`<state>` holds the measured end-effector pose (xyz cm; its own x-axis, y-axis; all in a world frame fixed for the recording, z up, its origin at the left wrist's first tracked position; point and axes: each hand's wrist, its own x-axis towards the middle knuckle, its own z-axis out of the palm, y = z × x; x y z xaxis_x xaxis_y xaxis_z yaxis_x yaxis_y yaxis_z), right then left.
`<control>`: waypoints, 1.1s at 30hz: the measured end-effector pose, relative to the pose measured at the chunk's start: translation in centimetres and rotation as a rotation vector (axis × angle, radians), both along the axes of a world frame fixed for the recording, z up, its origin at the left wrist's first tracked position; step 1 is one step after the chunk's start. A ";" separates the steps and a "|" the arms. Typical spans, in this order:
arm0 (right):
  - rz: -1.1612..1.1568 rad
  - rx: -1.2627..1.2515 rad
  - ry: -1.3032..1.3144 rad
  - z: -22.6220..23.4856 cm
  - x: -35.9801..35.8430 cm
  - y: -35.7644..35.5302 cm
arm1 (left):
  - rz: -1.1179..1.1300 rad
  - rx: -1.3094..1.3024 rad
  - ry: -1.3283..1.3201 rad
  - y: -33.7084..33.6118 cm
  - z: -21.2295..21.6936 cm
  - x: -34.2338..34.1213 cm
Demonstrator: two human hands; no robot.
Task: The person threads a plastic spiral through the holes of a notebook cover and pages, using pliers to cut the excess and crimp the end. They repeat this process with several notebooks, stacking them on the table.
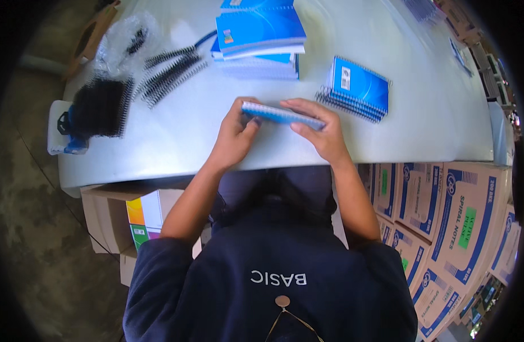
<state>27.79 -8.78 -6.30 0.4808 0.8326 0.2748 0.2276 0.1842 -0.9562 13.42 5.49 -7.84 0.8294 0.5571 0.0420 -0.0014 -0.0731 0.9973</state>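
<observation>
Gripping a blue notebook point(282, 114), both hands point(234, 137), white-and-blue cartons point(444, 211) lower right

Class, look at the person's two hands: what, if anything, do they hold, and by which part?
Both hold one blue notebook above the white table: the left hand grips its left end, the right hand its right end and top edge.

A notebook point(282, 114) sits near the bench point(433, 114) front edge, between both hands. At its 12 o'clock rests a notebook stack point(261, 31); at 2 o'clock, just beside, a smaller pile point(356, 88). Loose binding coils point(171, 71) lie at 10 o'clock, a coil bundle point(102, 106) at 9. Cartons point(444, 211) stand below the bench at 4 o'clock.
</observation>
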 end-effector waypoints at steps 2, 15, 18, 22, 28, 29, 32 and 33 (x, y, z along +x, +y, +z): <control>0.001 -0.041 0.116 -0.9 -0.4 -0.4 | 0.020 0.442 0.103 0.0 -0.6 0.3; 0.056 -0.071 0.117 -1.9 0.0 -0.1 | 0.268 0.669 0.304 12.2 0.3 -1.2; 0.003 -0.047 0.107 -1.6 -0.3 -0.2 | -0.014 0.197 0.267 9.3 3.7 -2.1; 0.011 -0.040 0.140 -1.7 -0.2 0.0 | -0.236 0.314 0.258 5.9 5.1 -2.1; 0.004 -0.051 0.114 -1.6 -0.3 -0.2 | -0.129 0.427 0.349 6.2 4.1 -1.9; 0.009 -0.057 0.119 -1.5 -0.2 -0.2 | -0.090 0.425 0.339 6.2 4.0 -1.8; 0.035 -0.069 0.131 -1.6 -0.1 -0.4 | -0.103 0.240 0.454 6.2 4.5 -1.4; 0.059 -0.062 0.132 -1.5 -0.1 -0.3 | -0.131 0.206 0.323 6.5 4.1 -1.6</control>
<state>27.70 -9.05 -7.85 0.4593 0.8738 0.1597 0.0899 0.1332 -0.9870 11.85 12.03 -3.75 0.8817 0.4528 -0.1325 0.2867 -0.2913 0.9127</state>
